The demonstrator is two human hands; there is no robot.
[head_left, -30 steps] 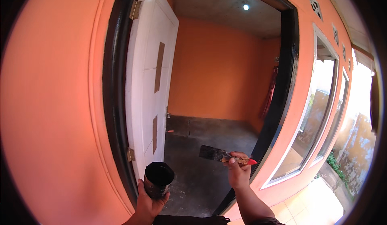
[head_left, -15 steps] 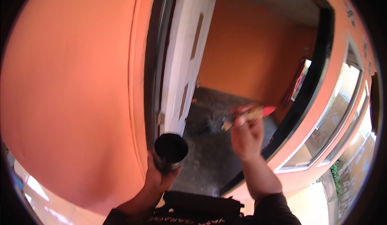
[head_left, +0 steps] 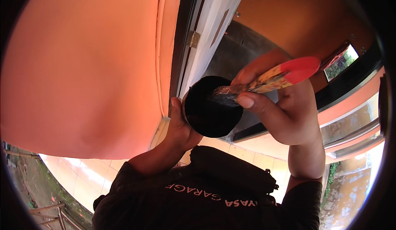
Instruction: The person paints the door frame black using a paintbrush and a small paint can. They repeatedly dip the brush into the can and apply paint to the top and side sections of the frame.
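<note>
My left hand (head_left: 183, 131) is wrapped round the side of a round paint can (head_left: 208, 125), its inside all black. My right hand (head_left: 284, 106) pinches a paintbrush (head_left: 268, 78) between thumb and fingers. The brush's wooden handle is smeared with paint and ends in a red tip. Its dark bristles point down into the can's mouth, and how deep they reach is lost in the black. Most of my left fingers are hidden behind the can.
Beyond the can, a white door (head_left: 214, 28) stands ajar in a black door frame (head_left: 185, 32). An orange wall (head_left: 90, 73) rises close on the left. Pale floor tiles (head_left: 264, 160) lie below, and a window (head_left: 350, 118) is at the right.
My view has tilted downward. The can has come up nearer the middle, and my right hand has brought the brush from out beside the doorway to inside the can's mouth.
</note>
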